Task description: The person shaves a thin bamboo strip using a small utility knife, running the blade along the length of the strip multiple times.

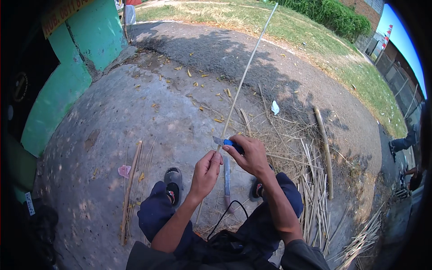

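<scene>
My left hand (pixel 206 174) is closed around a long, thin, pale stick (pixel 245 74), which looks like a split bamboo strip. The strip slants up and away toward the far top of the view, and its lower end passes down beside my left forearm. In my right hand (pixel 253 155) is a blue-handled utility knife (pixel 228 143). Its blade lies against the strip just above my left fingers. A machete (pixel 227 177) rests on the ground between my feet, its handle toward me.
Right of my legs lies a pile of split strips (pixel 312 202), beside a thick pole (pixel 323 148). Another bundle (pixel 362 240) is at the lower right. A few sticks (pixel 131 191) lie left of my feet. A green wall (pixel 67 94) stands left; another person's leg (pixel 403 142) shows far right.
</scene>
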Action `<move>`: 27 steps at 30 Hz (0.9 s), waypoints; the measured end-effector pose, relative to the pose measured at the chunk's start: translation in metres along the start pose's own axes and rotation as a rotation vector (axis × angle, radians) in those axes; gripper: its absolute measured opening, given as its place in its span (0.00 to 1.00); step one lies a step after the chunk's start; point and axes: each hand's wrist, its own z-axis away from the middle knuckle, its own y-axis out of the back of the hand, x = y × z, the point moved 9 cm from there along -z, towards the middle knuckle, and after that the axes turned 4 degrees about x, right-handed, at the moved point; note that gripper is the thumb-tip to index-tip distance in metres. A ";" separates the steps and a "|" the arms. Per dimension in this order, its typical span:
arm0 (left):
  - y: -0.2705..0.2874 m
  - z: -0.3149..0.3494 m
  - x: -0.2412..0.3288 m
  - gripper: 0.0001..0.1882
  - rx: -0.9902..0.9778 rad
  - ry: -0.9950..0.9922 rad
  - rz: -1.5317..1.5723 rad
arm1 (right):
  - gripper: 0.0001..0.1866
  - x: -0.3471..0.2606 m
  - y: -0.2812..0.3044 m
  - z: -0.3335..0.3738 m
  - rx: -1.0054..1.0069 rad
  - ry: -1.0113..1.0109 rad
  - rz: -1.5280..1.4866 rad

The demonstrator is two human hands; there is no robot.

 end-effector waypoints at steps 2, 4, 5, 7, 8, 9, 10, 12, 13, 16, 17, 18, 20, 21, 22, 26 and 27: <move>0.001 0.000 0.000 0.18 0.002 -0.004 0.003 | 0.20 -0.004 -0.001 0.000 -0.005 0.015 -0.022; 0.000 -0.002 0.000 0.18 0.004 -0.019 0.003 | 0.20 -0.004 0.000 0.001 -0.006 0.012 -0.006; 0.000 -0.001 -0.001 0.18 0.004 -0.018 0.003 | 0.20 -0.003 -0.001 0.000 -0.007 0.012 -0.006; -0.001 0.000 -0.002 0.19 0.004 -0.023 0.006 | 0.20 0.002 -0.001 -0.001 -0.005 -0.009 0.017; 0.000 0.000 0.000 0.19 0.002 -0.028 0.004 | 0.20 0.002 -0.001 -0.001 0.000 -0.006 0.018; 0.000 0.002 -0.002 0.19 -0.005 0.006 0.041 | 0.20 0.001 -0.002 0.000 0.009 -0.005 0.026; -0.001 0.003 -0.003 0.19 -0.013 0.040 0.078 | 0.20 0.001 -0.002 -0.001 0.018 -0.005 0.033; -0.007 0.006 -0.001 0.19 -0.040 0.124 0.168 | 0.19 0.002 0.000 -0.001 0.036 -0.012 0.040; -0.012 0.008 -0.005 0.19 -0.062 0.211 0.256 | 0.19 0.002 0.001 -0.002 0.050 -0.017 0.042; -0.015 0.008 -0.005 0.20 -0.063 0.238 0.277 | 0.18 0.001 0.003 -0.004 0.074 0.004 0.084; -0.015 0.007 -0.005 0.20 -0.064 0.239 0.275 | 0.18 0.003 0.002 -0.005 0.076 0.002 0.083; -0.014 0.006 -0.005 0.19 -0.060 0.235 0.260 | 0.18 0.005 0.001 -0.005 0.088 0.002 0.080; -0.011 0.003 -0.003 0.19 -0.052 0.223 0.246 | 0.18 0.004 0.001 -0.007 0.101 0.010 0.076; -0.010 0.003 -0.003 0.19 -0.050 0.229 0.250 | 0.19 0.001 0.002 -0.009 0.108 0.026 0.094; -0.009 0.003 -0.002 0.19 -0.046 0.234 0.256 | 0.19 -0.001 0.003 -0.010 0.115 0.045 0.113; -0.010 0.012 -0.003 0.19 -0.057 0.214 0.256 | 0.20 0.051 0.032 -0.018 0.361 -0.235 0.134; -0.021 0.018 -0.003 0.19 -0.101 0.186 0.214 | 0.23 0.091 0.059 -0.020 0.433 -0.362 0.164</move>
